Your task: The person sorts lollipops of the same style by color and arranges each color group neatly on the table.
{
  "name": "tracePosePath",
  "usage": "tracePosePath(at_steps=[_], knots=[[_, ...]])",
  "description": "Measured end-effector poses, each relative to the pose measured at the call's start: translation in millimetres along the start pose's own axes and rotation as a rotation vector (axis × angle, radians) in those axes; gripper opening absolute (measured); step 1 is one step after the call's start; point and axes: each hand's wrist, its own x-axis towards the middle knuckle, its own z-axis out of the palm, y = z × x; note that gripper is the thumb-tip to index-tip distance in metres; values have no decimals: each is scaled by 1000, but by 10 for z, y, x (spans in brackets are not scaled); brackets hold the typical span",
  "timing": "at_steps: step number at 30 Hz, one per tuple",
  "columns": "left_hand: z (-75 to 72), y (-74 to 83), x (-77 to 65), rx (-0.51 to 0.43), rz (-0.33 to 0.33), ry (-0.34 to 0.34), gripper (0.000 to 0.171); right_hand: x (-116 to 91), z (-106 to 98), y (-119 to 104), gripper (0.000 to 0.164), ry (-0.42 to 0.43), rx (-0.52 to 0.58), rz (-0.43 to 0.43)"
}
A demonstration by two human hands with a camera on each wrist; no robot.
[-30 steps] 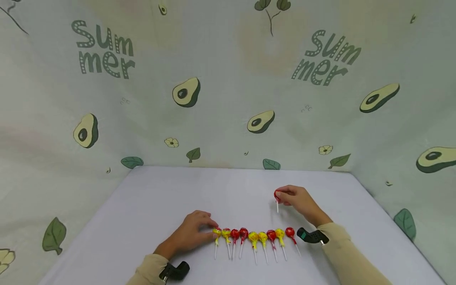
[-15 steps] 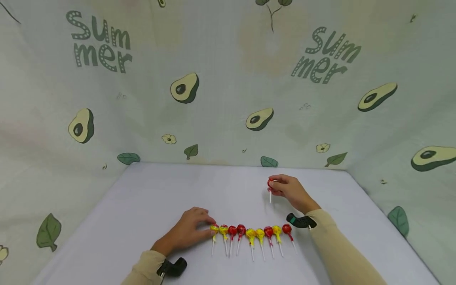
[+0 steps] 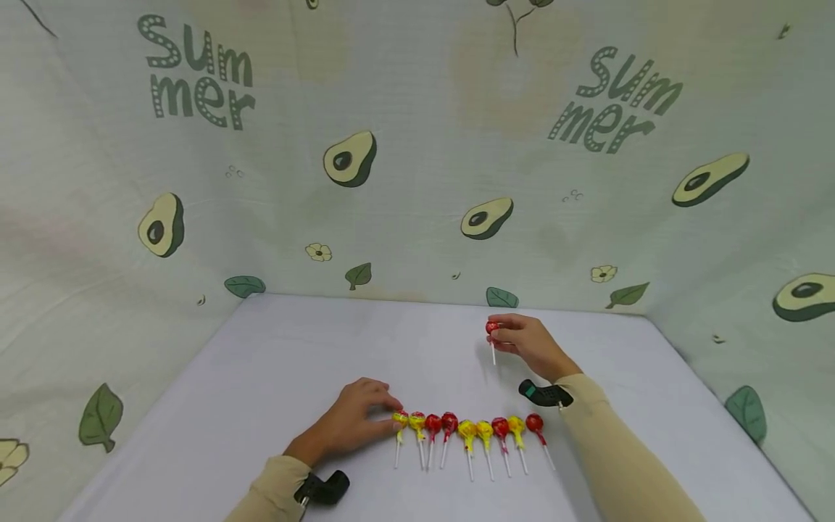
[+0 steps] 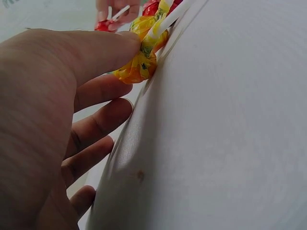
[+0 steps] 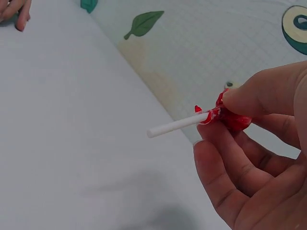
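Note:
Between the thumb and fingers of my right hand [image 3: 530, 344] is a red lollipop [image 5: 235, 117], held by its wrapped head above the table, its white stick jutting out free. My left hand [image 3: 352, 419] is at the left end of a row of lollipops, pinching the head of a yellow-and-red lollipop [image 4: 136, 69] with thumb and index finger. Its other fingers spread loosely near the tabletop. The row runs rightward with heads away from me: a second yellow-and-red lollipop [image 3: 417, 420], then red and yellow ones, ending in a red lollipop [image 3: 535, 422] set slightly apart.
A white table [image 3: 293, 333] lies under everything. Behind and beside it hangs a pale cloth [image 3: 404, 87] printed with avocados, leaves and lettering. Black wrist devices [image 3: 322, 489] sit on both beige sleeves [image 3: 626, 453].
My right hand has moved a little left and farther back over the table with the red lollipop. My left hand stays at the row's left end. The head view has shifted slightly.

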Motion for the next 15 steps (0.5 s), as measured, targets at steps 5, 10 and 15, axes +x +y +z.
tracePosePath(at_steps=[5,10,15], knots=[[-1,12,18,3,0,-7,24,42,16,-6,39,5,19,2],[-5,14,16,-1,-9,-5,23,127,51,41,44,-8,37,13],[-1,6,3,1,-17,-8,23,213,98,104,43,-11,45,48]])
